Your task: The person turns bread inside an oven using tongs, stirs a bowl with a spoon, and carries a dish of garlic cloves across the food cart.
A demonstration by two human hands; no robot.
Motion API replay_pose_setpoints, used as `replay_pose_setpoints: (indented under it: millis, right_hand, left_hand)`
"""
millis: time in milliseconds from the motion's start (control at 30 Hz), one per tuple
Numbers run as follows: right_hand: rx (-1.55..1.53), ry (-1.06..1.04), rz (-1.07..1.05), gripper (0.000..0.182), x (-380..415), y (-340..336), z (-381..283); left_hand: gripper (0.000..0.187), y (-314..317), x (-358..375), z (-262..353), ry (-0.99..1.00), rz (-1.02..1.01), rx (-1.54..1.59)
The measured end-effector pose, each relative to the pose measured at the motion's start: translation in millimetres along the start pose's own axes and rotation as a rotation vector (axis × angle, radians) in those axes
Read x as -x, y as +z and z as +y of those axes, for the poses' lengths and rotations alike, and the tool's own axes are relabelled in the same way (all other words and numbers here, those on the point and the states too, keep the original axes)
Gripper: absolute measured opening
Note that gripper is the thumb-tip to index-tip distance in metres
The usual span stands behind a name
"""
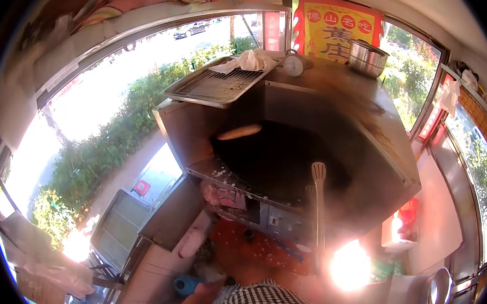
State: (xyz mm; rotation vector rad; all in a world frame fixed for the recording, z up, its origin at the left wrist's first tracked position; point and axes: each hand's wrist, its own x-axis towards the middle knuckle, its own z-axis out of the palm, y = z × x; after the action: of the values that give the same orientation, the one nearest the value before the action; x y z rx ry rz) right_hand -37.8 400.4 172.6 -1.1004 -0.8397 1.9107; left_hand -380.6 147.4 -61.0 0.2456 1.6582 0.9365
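Observation:
A pair of metal tongs [319, 203] with a slotted, spatula-like end stands over the front right of a large dark frying pan [289, 154]. The handle runs down to my right hand [309, 284], which is washed out by glare and haze at the handle's lower end. One long golden piece of fried dough [239, 132] lies at the pan's far left. My left hand [211, 290] is low beside my checked apron [259, 300], close to a blue round object [185, 286]; its fingers are blurred.
A metal tray with a wire rack [216, 86] and a white cloth [248, 61] sits behind the pan. Beside them stand a round dial [293, 64] and a steel pot [367, 58]. Another rack tray [119, 225] is at left. A bright glare [350, 266] covers the lower right.

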Motion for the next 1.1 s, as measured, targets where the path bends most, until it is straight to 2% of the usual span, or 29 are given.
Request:
replay_pose_setpoints:
  millis: [133,233,267,400,567,700,800,900,1000,1067,1100]
  right_hand:
    - [-0.019,0.060,0.025,0.031,-37.0,-11.7,45.5]
    - [0.134,-0.082,0.010,0.033,-20.6,33.2,27.8]
    - [0.134,-0.065,0.022,0.033,-21.9,42.4,27.4]
    - [0.105,0.010,0.062,0.035,-26.1,74.7,27.1]
    - [0.109,0.055,0.093,0.036,-33.0,102.2,31.2]
    - [0.077,0.053,0.081,0.038,-37.9,117.9,35.6]
    - [0.071,0.054,0.084,0.038,-39.0,131.4,34.5]
    - [0.057,0.043,0.083,0.038,-41.1,135.1,38.7]
    - [0.043,0.034,0.085,0.039,-41.8,137.0,41.3]
    - [0.036,0.038,0.091,0.039,-41.6,137.8,41.6]
    - [0.034,0.044,0.097,0.039,-41.2,137.5,41.8]
  left_hand:
    - [0.021,12.6,40.2,70.3,-0.009,0.096,0.126]
    - [0.020,-60.1,-86.2,-42.3,-0.112,-0.054,0.028]
    - [0.020,-79.0,-115.3,-71.7,-0.132,-0.090,-0.016]
    - [0.013,-120.2,-156.5,-113.3,-0.087,-0.052,-0.322]
    - [0.013,-115.1,-96.4,-38.4,-0.167,0.062,-0.400]
    - [0.015,-125.4,-109.7,-40.2,-0.205,0.071,-0.303]
    - [0.020,-146.8,-125.9,-41.5,0.596,-0.216,-1.517]
    - [0.018,-142.3,-134.3,-36.4,0.040,-0.102,-0.917]
    - [0.018,-120.8,-90.0,28.4,-0.127,-0.046,-0.777]
    - [0.017,-137.9,-131.0,-15.0,0.146,-0.110,-1.051]
    - [0.017,-140.1,-140.4,-22.5,0.181,-0.123,-1.080]
